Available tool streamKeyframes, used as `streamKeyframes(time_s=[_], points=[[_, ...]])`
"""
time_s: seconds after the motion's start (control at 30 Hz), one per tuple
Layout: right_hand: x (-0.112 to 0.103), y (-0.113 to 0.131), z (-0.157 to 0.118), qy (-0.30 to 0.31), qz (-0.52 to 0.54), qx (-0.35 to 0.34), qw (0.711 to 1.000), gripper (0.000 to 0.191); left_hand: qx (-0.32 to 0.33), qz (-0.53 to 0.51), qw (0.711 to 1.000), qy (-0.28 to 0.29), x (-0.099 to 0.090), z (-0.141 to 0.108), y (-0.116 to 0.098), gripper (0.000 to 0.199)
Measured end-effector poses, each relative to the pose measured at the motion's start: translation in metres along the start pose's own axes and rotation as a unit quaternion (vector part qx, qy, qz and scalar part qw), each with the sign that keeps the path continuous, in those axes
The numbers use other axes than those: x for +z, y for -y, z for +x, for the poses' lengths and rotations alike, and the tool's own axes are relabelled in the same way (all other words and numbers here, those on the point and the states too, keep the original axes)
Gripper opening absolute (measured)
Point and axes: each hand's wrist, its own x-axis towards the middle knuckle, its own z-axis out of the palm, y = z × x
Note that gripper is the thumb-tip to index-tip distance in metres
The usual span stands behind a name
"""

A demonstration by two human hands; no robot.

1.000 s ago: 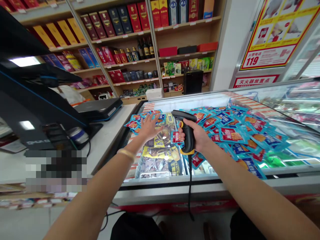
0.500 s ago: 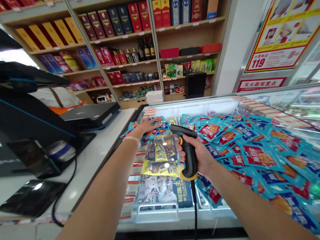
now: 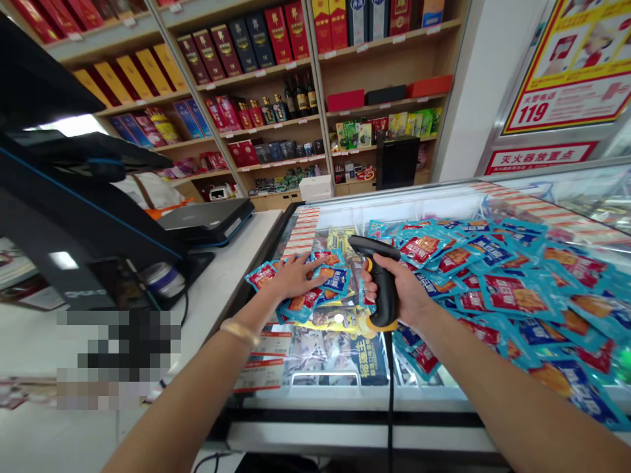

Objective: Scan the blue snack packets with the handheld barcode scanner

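My left hand (image 3: 298, 276), with a bracelet at the wrist, lies spread on a small group of blue-edged snack packets (image 3: 302, 303) on the glass freezer top (image 3: 345, 397). My right hand (image 3: 401, 289) is wrapped round the handle of a black and yellow barcode scanner (image 3: 382, 289), its head pointing left and its cord hanging down. Right of the scanner lies a large heap of similar blue-edged packets (image 3: 515, 292). Yellow and dark packages (image 3: 323, 351) show through the glass between and below my hands.
A white counter (image 3: 231, 263) with a black scale (image 3: 207, 220) and a dark monitor stand (image 3: 98, 230) is on the left. Shelves with boxes and bottles (image 3: 300, 92) stand behind. A tall black box (image 3: 398, 164) rises beyond the freezer.
The small packet group has come nearer to me along the glass under my left hand. My right hand still holds the scanner. The view has shifted somewhat.
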Motion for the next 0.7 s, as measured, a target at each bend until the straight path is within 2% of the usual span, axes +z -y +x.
streamKeyframes(time_s=[0.17, 0.3, 0.4, 0.53, 0.63, 0.7], points=[[-0.004, -0.005, 0.000, 0.022, -0.005, -0.009, 1.000, 0.015, 0.046, -0.010, 0.999, -0.007, 0.002, -0.042, -0.010, 0.055], [-0.005, -0.007, -0.002, 0.039, -0.016, 0.001, 0.999, 0.016, 0.024, -0.016, 0.999, -0.041, -0.003, -0.052, -0.011, 0.062], [-0.006, -0.007, -0.002, 0.051, -0.017, -0.002, 0.999, 0.015, 0.018, -0.036, 0.995, -0.090, -0.009, -0.046, -0.020, 0.073], [-0.007, -0.005, -0.001, 0.054, -0.022, -0.005, 0.998, 0.017, 0.059, -0.090, 0.991, -0.080, -0.014, -0.026, -0.045, 0.071], [-0.007, -0.004, -0.001, 0.050, -0.028, -0.007, 0.998, 0.019, 0.023, -0.072, 0.994, -0.084, -0.008, -0.010, -0.062, 0.065], [-0.006, -0.003, -0.002, 0.042, -0.026, -0.004, 0.999, 0.018, 0.001, -0.058, 0.994, -0.088, -0.002, -0.003, -0.065, 0.058]])
